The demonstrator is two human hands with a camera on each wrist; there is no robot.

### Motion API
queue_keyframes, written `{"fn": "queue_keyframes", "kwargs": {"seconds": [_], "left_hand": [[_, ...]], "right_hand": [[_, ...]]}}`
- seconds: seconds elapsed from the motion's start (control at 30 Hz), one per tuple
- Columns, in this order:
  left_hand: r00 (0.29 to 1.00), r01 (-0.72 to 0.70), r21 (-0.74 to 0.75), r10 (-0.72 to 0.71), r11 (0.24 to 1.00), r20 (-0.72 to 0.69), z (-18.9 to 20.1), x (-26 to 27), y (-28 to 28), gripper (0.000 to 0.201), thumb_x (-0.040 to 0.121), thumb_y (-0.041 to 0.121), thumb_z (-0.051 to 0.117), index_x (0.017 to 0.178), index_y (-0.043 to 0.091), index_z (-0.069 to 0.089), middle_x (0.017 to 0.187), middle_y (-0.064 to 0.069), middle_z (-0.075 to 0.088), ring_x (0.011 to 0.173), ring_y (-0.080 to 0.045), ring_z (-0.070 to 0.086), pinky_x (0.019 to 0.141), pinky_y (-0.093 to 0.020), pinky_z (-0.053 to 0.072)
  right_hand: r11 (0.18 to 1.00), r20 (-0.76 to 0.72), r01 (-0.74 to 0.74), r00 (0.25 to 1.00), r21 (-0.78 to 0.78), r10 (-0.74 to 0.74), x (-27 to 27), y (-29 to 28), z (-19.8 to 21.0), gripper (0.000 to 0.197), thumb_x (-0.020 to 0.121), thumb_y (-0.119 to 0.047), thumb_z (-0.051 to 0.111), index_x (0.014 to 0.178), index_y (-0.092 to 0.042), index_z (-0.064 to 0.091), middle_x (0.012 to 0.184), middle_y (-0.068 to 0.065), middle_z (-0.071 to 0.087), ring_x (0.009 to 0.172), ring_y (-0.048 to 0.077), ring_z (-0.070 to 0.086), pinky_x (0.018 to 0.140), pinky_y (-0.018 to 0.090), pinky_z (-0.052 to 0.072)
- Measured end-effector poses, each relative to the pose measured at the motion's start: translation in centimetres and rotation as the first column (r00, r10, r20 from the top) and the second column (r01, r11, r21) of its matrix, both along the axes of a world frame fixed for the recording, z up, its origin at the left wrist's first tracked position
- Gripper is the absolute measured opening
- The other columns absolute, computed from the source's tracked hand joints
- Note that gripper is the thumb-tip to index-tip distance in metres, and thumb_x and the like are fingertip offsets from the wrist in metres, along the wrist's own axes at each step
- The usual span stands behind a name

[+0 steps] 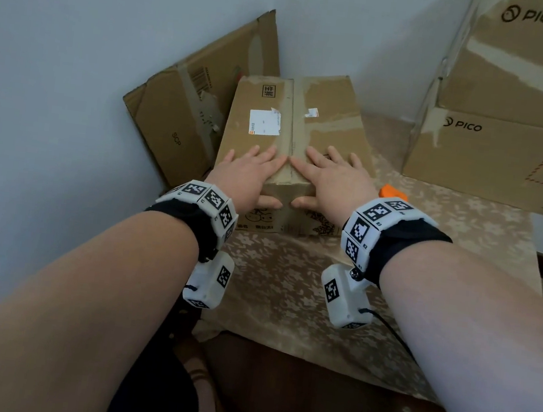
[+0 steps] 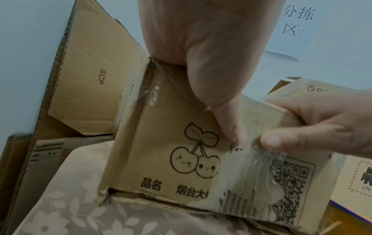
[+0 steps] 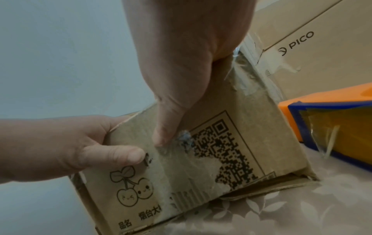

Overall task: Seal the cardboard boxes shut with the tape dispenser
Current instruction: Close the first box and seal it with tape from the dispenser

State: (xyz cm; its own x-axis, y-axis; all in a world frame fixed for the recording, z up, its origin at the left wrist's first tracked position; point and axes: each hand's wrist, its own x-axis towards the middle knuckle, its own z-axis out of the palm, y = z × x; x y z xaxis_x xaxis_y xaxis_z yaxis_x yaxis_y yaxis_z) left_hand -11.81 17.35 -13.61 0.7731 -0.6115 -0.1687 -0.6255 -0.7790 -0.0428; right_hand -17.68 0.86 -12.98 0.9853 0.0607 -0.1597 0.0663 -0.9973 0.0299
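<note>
A closed cardboard box with a cherry print and QR code on its front stands on the cloth-covered table. My left hand and right hand lie flat on its top, fingers straight on either side of the centre seam. Both thumbs press on the front face, where crinkled clear tape runs down from the seam. The left thumb and right thumb sit close together on that tape. The orange tape dispenser, edged in blue, lies on the table just right of the box, untouched.
A flattened cardboard box leans against the wall at the left. Two stacked PICO boxes fill the right back of the table. The floral tablecloth stretches toward me, its front edge over a dark floor.
</note>
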Motion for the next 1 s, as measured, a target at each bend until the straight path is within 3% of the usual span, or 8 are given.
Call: {"fn": "queue_keyframes", "kwargs": {"seconds": [0.1,0.23,0.4,0.53,0.67,0.83,1.0], "left_hand": [[0.999,-0.002,0.020,0.002,1.000,-0.035,0.2,0.0,0.1,0.097,0.081,0.070,0.049,0.152,0.029,-0.002,0.160,0.006,-0.004,0.147,-0.021,0.003,0.117,-0.053,0.008],[0.996,-0.057,0.003,0.057,0.998,-0.069,0.9,-0.3,-0.7,0.093,0.078,0.081,0.026,0.153,0.028,0.006,0.160,0.005,0.002,0.147,-0.023,0.009,0.116,-0.056,0.010],[0.995,-0.095,-0.013,0.095,0.995,0.015,0.5,-0.7,-2.0,0.089,0.081,0.078,0.016,0.151,0.023,0.018,0.158,0.000,0.017,0.142,-0.028,0.024,0.112,-0.058,0.021],[0.990,-0.113,-0.065,0.118,0.991,0.081,-0.5,-1.1,-2.3,0.087,0.083,0.075,0.018,0.150,0.019,0.019,0.157,-0.003,0.022,0.142,-0.030,0.023,0.113,-0.054,0.021],[0.988,-0.130,-0.050,0.134,0.990,0.081,-0.8,-0.7,-2.5,0.092,0.080,0.077,0.025,0.151,0.019,0.016,0.158,-0.004,0.019,0.143,-0.031,0.020,0.115,-0.053,0.019],[0.987,-0.147,-0.049,0.150,0.988,0.064,-0.7,-0.8,-2.8,0.098,0.076,0.078,0.040,0.151,0.019,0.015,0.158,-0.003,0.018,0.143,-0.031,0.019,0.115,-0.052,0.018],[0.987,-0.149,-0.001,0.149,0.989,0.060,-0.1,-1.2,-2.8,0.107,0.068,0.082,0.048,0.149,0.019,0.018,0.154,-0.004,0.026,0.139,-0.029,0.029,0.112,-0.054,0.025]], "right_hand": [[0.999,-0.003,-0.038,0.999,0.018,0.038,-0.3,-0.4,0.2,0.082,0.089,-0.065,0.044,0.153,-0.036,0.003,0.162,-0.004,0.001,0.148,0.027,0.003,0.118,0.050,0.006],[0.994,0.008,-0.051,0.999,0.098,0.050,-0.6,-1.8,1.1,0.066,0.093,-0.065,0.028,0.152,-0.038,0.014,0.161,-0.006,0.008,0.148,0.025,0.007,0.119,0.047,0.008],[0.986,-0.027,0.089,0.996,0.144,-0.087,-1.5,-3.7,0.7,0.066,0.089,-0.071,0.029,0.149,-0.049,0.012,0.162,-0.007,-0.002,0.148,0.029,-0.007,0.116,0.060,0.006],[0.975,0.015,0.102,0.994,0.195,-0.107,-2.3,-3.2,0.9,0.065,0.092,-0.063,0.036,0.150,-0.044,0.016,0.162,-0.003,0.000,0.147,0.032,-0.011,0.118,0.045,-0.003],[0.982,0.052,0.085,0.994,0.167,-0.095,-2.7,-2.9,1.1,0.066,0.093,-0.058,0.041,0.151,-0.040,0.016,0.162,0.003,0.002,0.147,0.031,0.000,0.116,0.044,-0.008],[0.977,0.062,0.077,0.994,0.201,-0.091,-1.8,-3.5,0.1,0.076,0.086,-0.055,0.058,0.150,-0.041,0.018,0.162,0.003,0.001,0.145,0.026,0.019,0.118,0.042,0.008],[0.963,0.034,0.058,0.997,0.263,-0.070,-2.1,-4.3,0.0,0.087,0.080,-0.052,0.069,0.151,-0.041,0.019,0.162,-0.006,0.001,0.145,0.022,0.022,0.115,0.038,0.020]]}}
